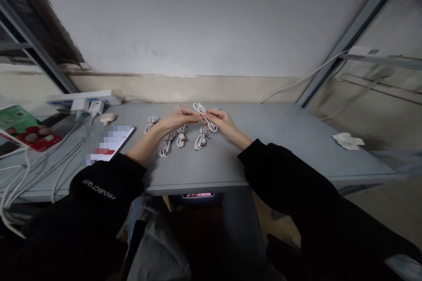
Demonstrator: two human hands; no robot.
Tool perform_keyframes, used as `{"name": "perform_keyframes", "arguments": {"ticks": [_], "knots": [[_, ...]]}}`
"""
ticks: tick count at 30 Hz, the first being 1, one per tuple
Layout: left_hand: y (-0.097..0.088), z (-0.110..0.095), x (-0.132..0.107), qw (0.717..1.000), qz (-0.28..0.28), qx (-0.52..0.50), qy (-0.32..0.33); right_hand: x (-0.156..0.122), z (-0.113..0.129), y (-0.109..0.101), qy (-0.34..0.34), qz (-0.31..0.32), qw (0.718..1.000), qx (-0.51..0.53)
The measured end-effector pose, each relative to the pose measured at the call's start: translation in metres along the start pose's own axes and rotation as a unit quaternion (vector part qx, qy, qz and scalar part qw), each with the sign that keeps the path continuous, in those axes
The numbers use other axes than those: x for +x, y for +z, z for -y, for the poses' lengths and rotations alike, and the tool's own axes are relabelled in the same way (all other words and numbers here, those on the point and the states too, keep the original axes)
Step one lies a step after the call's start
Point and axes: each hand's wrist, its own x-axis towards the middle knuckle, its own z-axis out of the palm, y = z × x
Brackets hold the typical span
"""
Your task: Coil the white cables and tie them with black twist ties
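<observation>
On the left sleeve [99, 186], nearer than the held white cable coil [212, 125] and left of it, lettering reads "PROJECT", its ending unclear. Just nearer than the coil, tied cable bundles [200, 140] lie on the grey table [283, 140]; a lowered wrist could snag or scatter them. The person's left hand [184, 115] and right hand [221, 121], close together, both pinch the coil above the table; a slackened grip might let its loops spring open. Well left of the coil, a green-and-red packet [29, 126] bears illegible print.
</observation>
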Motion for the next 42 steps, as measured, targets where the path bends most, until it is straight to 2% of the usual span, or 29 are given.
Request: {"name": "perform_keyframes", "arguments": {"ticks": [5, 9, 11, 14, 19, 27, 31, 34, 39, 42], "knots": [[0.006, -0.004, -0.003, 0.989, -0.016, 0.136, 0.056, 0.001, -0.002, 0.000, 0.031, -0.043, 0.999, 0.002], [0.013, -0.001, -0.003, 0.957, -0.047, 0.258, 0.124, 0.004, -0.004, -0.002, 0.038, -0.058, 0.998, 0.003], [0.017, 0.001, -0.004, 0.929, -0.056, 0.329, 0.160, 0.005, -0.004, -0.002, 0.038, -0.066, 0.997, -0.001], [0.021, 0.002, -0.004, 0.871, -0.058, 0.445, 0.201, 0.004, -0.003, -0.002, 0.049, -0.077, 0.996, 0.007], [0.025, 0.002, -0.005, 0.776, -0.035, 0.587, 0.228, 0.000, 0.002, 0.002, 0.087, -0.042, 0.993, 0.068], [0.032, 0.003, -0.008, 0.676, -0.003, 0.698, 0.236, 0.000, 0.007, 0.006, 0.133, -0.036, 0.980, 0.144], [0.036, 0.003, -0.010, 0.649, 0.007, 0.720, 0.246, -0.001, 0.014, 0.009, 0.180, -0.066, 0.971, 0.141], [0.038, 0.003, -0.011, 0.640, 0.019, 0.730, 0.241, -0.002, 0.019, 0.011, 0.207, -0.078, 0.965, 0.143], [0.041, 0.000, -0.012, 0.638, 0.038, 0.738, 0.219, -0.003, 0.018, 0.012, 0.206, -0.072, 0.967, 0.130], [0.040, 0.001, -0.010, 0.656, 0.023, 0.726, 0.208, -0.003, 0.012, 0.010, 0.161, -0.054, 0.980, 0.102]]}}
